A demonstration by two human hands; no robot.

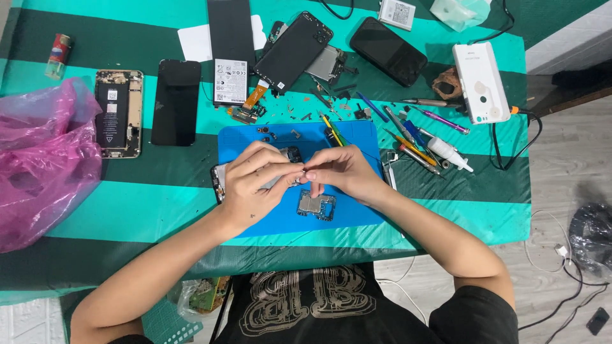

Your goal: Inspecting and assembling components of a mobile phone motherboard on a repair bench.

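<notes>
My left hand [255,181] and my right hand [341,173] meet over a blue work mat [242,141], fingertips pinching a small metal part [299,179] between them. Under my left hand lies an opened phone body [220,181], partly hidden. A small circuit board [316,206] rests on the mat just below my fingers.
A pink plastic bag [44,159] sits at left. Opened phones, a dark screen [176,102], a battery [231,51] and black phones [387,51] lie behind the mat. Screwdrivers, tweezers and a small white bottle [449,153] crowd the right, beside a white device [481,81] with cable.
</notes>
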